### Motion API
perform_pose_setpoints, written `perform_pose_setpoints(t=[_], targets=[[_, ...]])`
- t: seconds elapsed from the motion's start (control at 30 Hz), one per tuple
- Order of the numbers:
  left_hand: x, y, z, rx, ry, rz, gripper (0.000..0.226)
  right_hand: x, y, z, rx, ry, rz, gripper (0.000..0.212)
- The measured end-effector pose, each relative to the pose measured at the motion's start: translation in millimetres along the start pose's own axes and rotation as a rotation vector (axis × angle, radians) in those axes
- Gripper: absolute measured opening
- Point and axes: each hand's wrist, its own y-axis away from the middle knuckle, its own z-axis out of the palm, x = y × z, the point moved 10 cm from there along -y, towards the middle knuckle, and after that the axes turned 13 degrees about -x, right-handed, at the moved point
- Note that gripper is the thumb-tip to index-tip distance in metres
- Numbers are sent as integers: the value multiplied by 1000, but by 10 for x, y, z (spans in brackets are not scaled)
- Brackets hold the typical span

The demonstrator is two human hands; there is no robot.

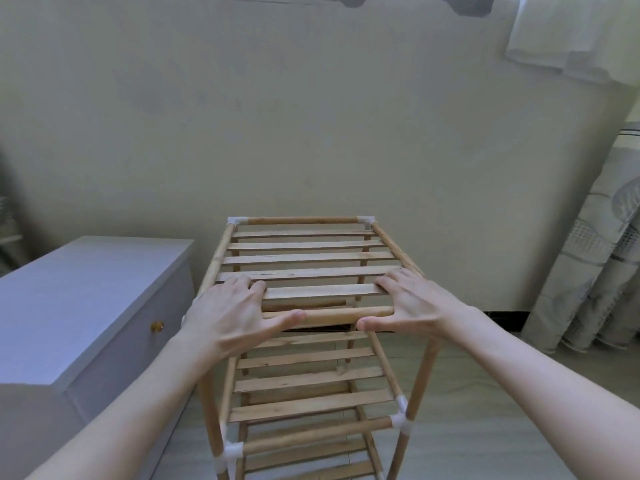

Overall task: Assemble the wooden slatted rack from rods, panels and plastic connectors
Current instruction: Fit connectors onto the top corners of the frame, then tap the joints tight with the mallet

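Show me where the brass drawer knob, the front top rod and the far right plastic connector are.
brass drawer knob (157,326), head view, on its round face.
front top rod (329,315), head view, mid-length between the thumbs.
far right plastic connector (366,220), head view, on its white corner.

Floor (485,427), pale: bears wooden slatted rack (304,389), upright beneath both hands; white cabinet (86,306) left of the left hand (235,317); rolled patterned mats (588,271) right of the right hand (412,306).
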Motion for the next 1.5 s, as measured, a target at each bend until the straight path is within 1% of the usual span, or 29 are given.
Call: perform_pose_setpoints(t=[0.1, 0.27, 0.47, 0.6, 0.67, 0.73, 0.77, 0.8, 0.83, 0.87, 0.93, 0.97, 1.03, 1.1, 1.13, 1.2, 1.23, 1.3, 1.37, 1.43, 1.5], targets=[[13, 8, -15, 30, -8, 0, 119, -2, -20, -21, 53, 12, -6, 112], [-15, 7, -46, 51, 16, 0, 118, -16, -51, -17, 83, 29, -24, 121], [-23, 13, -47, 89, -15, 0, 116, -19, -55, -22, 99, 20, -23, 124], [-24, 7, -74, 93, -48, 4, 119, -41, -7, -44, 111, 42, 18, 115], [-62, 0, -71, 74, -55, -12, 115, -74, 39, -44, 158, 55, 41, 107], [-77, -8, -78, 101, -86, -9, 108, -122, 127, -50, 243, 48, 62, 92], [-62, -4, -83, 140, -103, -2, 104, -150, 192, -51, 308, 34, 50, 78], [-43, 2, -71, 188, -106, 0, 98, -184, 272, -45, 378, 26, 21, 62], [-31, 10, -42, 240, -93, -11, 90, -219, 356, -22, 437, 31, -18, 50], [-17, 27, 9, 275, -67, -33, 80, -236, 440, 7, 491, 41, -50, 49], [64, 101, 94, 377, -32, -62, 55, -191, 588, 118, 519, 61, -86, 53], [141, 152, 125, 445, -31, -56, 47, -157, 672, 182, 509, 66, -96, 51], [348, 275, 218, 537, -34, -4, 54, -47, 862, 353, 483, 8, -116, 46], [639, 421, 390, 562, -26, 96, 61, 185, 1058, 638, 450, -112, -77, 45], [811, 483, 540, 539, -25, 152, 63, 338, 1151, 838, 411, -185, -27, 44], [1162, 569, 982, 422, -29, 253, 68, 710, 1305, 1381, 298, -335, 114, 43], [1315, 598, 1249, 343, -25, 283, 71, 916, 1370, 1720, 207, -419, 205, 43], [1540, 650, 1784, 183, 4, 291, 82, 1271, 1556, 2436, 16, -582, 390, 43], [1667, 666, 2215, 50, 30, 261, 85, 1523, 1788, 3075, -112, -684, 531, 41], [1709, 594, 2487, -16, 27, 230, 85, 1716, 2001, 3623, -204, -714, 641, 38], [1711, 446, 2616, -43, -4, 224, 81, 1861, 2151, 4109, -290, -737, 732, 36]])
